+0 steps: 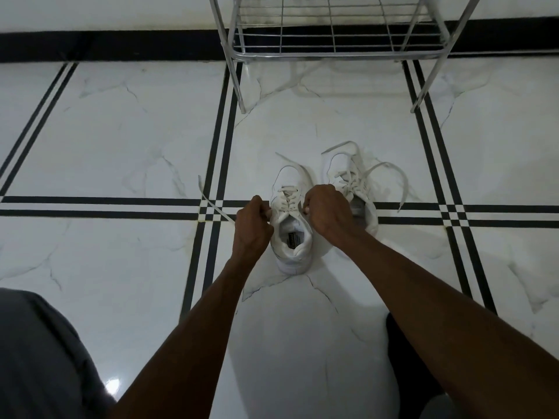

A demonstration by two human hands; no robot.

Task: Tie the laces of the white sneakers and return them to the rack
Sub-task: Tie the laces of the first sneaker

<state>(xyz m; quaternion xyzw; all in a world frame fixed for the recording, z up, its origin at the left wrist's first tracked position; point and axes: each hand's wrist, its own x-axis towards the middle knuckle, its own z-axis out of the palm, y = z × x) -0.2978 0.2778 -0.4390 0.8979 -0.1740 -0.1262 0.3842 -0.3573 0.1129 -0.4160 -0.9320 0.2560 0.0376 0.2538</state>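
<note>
Two white sneakers stand side by side on the tiled floor, toes pointing away from me. The nearer left sneaker point(291, 237) sits between my hands. My left hand point(252, 225) pinches one end of its lace point(211, 205), which trails out to the left over the floor. My right hand point(326, 210) is closed on the other lace end at the shoe's right side. The right sneaker point(351, 176) lies partly behind my right hand, its laces loose and spread on the floor. The metal wire rack point(332, 34) stands beyond the shoes.
The floor is white marble tile with black double stripes point(217, 140). A black skirting band runs along the wall behind the rack. My grey-clad knee point(39, 358) fills the lower left and a dark shape lies at lower right.
</note>
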